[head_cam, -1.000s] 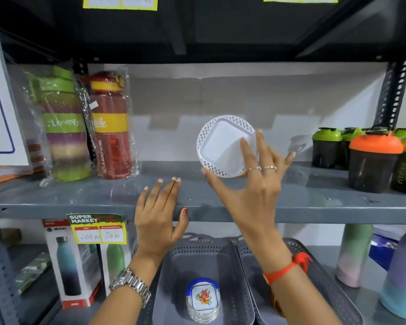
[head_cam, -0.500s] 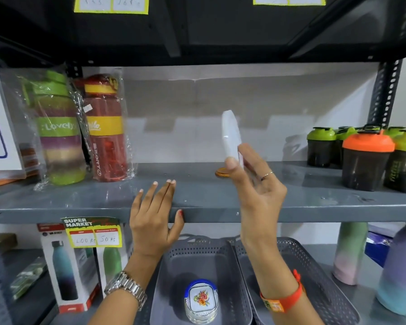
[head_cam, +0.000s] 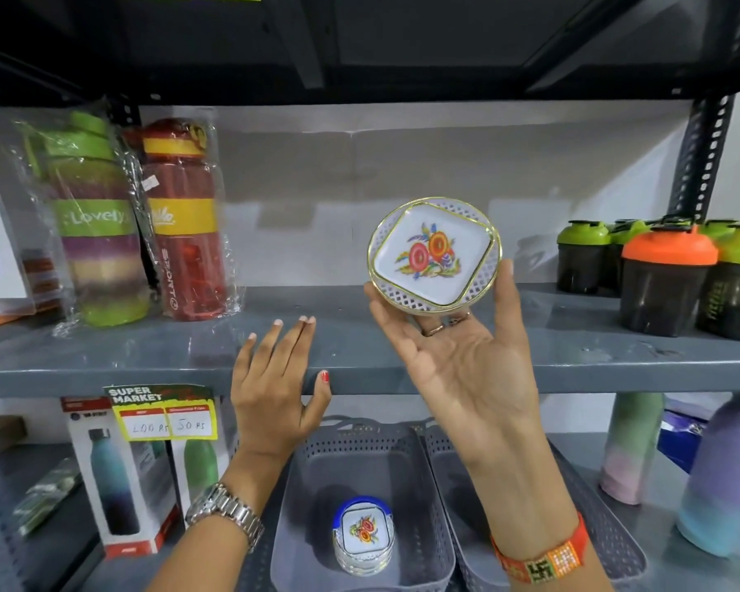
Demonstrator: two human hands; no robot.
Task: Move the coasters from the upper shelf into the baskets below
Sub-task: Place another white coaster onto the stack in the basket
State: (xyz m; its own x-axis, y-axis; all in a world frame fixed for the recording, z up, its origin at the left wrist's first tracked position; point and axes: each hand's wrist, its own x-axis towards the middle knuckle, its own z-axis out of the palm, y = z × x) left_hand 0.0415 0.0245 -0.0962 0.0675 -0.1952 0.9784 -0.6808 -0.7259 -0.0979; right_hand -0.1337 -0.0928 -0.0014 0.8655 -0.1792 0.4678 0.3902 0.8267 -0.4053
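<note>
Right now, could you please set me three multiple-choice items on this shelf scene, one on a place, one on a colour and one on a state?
1. Where does the stack of coasters sit?
A. In the left basket
B. On the upper shelf
C. In the right basket

2. What colour is the lid of the front shaker?
A. Blue
B. Orange
C. White

3. How does the right hand hold the coaster?
A. Flat on the shelf
B. Inside a basket
C. Raised, flower face toward the camera

Answers: 1 A, the stack rests on the floor of the left basket, below the left hand. 2 B, its lid is orange among green ones. 3 C, the fingers grip its rim above the upper shelf and the floral print shows.
</note>
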